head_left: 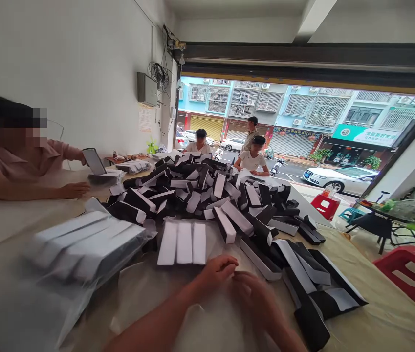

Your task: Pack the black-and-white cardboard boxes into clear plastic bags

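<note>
My left hand [219,272] is in front of me with its fingers curled together, pointing right. What is between them, if anything, I cannot make out. Close beside it is my right hand [254,289], bent inward and smeared by motion, so its grip is unclear. Just beyond both hands, three white strip-like boxes [184,243] lie side by side on or in clear plastic. Loose clear plastic film [148,293] spreads under my forearms. To the left sits a filled clear bag [90,244] of several white boxes.
A large heap of black and white folded boxes [196,190] covers the table's middle and right. A person [27,166] at the left holds a white-faced box [94,161]. Two people sit at the far end, another stands behind. Red stools [408,274] stand at the right.
</note>
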